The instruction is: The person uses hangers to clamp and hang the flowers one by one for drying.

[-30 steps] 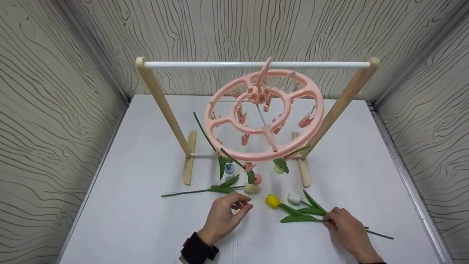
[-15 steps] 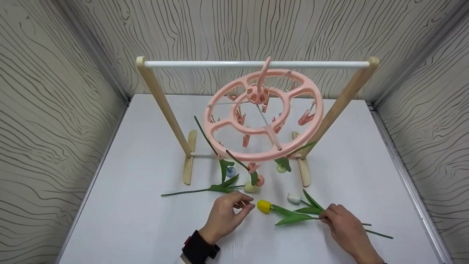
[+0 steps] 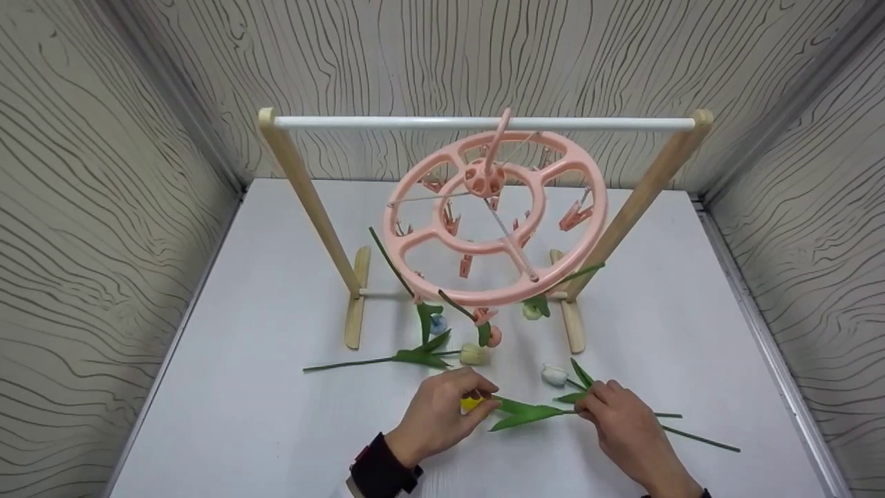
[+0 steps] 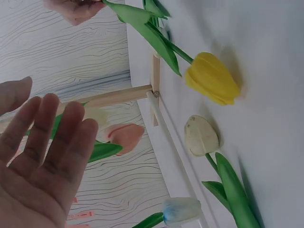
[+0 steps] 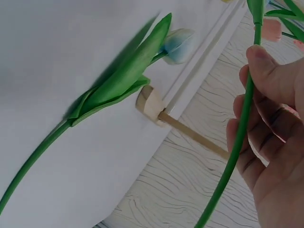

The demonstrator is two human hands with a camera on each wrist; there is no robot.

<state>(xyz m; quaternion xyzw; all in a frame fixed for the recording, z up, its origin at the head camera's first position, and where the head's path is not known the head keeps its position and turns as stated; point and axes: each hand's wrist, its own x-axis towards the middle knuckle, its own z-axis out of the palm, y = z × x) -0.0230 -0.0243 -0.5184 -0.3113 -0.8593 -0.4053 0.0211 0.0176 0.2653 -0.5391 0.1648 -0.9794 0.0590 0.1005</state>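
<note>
My right hand (image 3: 622,425) pinches the green stem (image 5: 241,128) of a yellow tulip between thumb and fingers. The bloom of that yellow tulip (image 4: 211,78) points left, close over the white table. My left hand (image 3: 446,411) is beside the bloom and overlaps it in the head view; in the left wrist view its fingers (image 4: 66,137) are loosely extended and hold nothing. Behind the held stem lies a white-blue tulip (image 3: 554,375), its stem running under my right hand in the head view. A cream tulip (image 3: 471,354) lies just beyond my left hand.
A pink round clip hanger (image 3: 477,297) hangs by its hook from the white bar (image 3: 380,123) of a wooden stand (image 3: 311,207). Its clips hold a blue tulip (image 3: 438,324), a pink tulip (image 3: 494,337) and a pale tulip (image 3: 531,311). Patterned walls enclose the table.
My right hand has drawn the yellow tulip leftward, bringing its bloom to my left hand's fingers. My left hand has shifted slightly right. The hanger has turned a little.
</note>
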